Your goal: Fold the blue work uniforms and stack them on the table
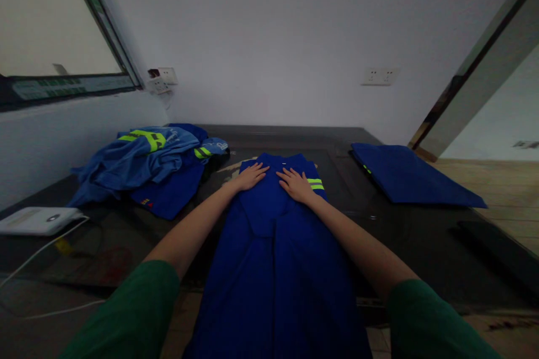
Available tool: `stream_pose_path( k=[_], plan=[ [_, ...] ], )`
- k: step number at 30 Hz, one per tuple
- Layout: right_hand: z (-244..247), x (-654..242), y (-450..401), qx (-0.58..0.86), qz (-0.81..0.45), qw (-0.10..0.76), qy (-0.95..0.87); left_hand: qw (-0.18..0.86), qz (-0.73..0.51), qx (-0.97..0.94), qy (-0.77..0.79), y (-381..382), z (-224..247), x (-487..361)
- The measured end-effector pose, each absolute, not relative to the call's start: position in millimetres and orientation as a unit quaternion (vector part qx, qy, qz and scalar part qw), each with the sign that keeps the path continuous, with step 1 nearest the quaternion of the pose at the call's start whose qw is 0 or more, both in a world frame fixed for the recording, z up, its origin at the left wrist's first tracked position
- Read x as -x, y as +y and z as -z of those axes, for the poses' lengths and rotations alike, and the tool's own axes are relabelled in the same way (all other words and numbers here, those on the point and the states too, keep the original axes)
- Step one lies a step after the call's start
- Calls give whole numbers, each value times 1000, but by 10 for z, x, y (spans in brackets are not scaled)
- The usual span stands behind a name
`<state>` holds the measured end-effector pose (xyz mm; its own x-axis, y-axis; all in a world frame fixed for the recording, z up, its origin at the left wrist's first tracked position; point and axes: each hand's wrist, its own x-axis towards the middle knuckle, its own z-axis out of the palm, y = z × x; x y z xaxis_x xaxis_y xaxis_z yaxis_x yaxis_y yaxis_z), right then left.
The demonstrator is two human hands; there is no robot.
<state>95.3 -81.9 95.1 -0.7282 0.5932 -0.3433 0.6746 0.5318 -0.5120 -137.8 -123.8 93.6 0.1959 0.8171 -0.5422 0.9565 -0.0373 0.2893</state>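
A dark blue garment [273,269] with a collar at its far end lies lengthwise on the dark table [345,174], its near part reaching past the front edge. My left hand [251,175] rests flat on the upper left of the garment, fingers spread. On the upper right lies my right hand [293,183], palm down with its fingers apart, beside yellow-green reflective stripes [315,184]. Neither hand grips the cloth.
Crumpled blue clothes [155,162] with yellow-green bands are heaped at the left. A white device [40,220] with a cable sits at the left edge. To the right are a folded blue garment [412,174] and a black flat object [501,247]. A wall stands behind.
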Motion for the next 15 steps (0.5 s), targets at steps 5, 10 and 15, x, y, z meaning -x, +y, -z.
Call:
stream_pose_path(
  k=[5, 10, 15],
  plan=[
    [-911, -955, -806, -345, 337, 104, 870, 271, 207, -646, 683, -1314, -997, 1518],
    [-882, -956, -795, -349, 337, 101, 869, 151, 230, -603, 749, -1374, -1335, 1748],
    [-840, -926, -778, -351, 327, 104, 871, 248, 130, -678, 680, -1733, -1557, 1256]
  ],
)
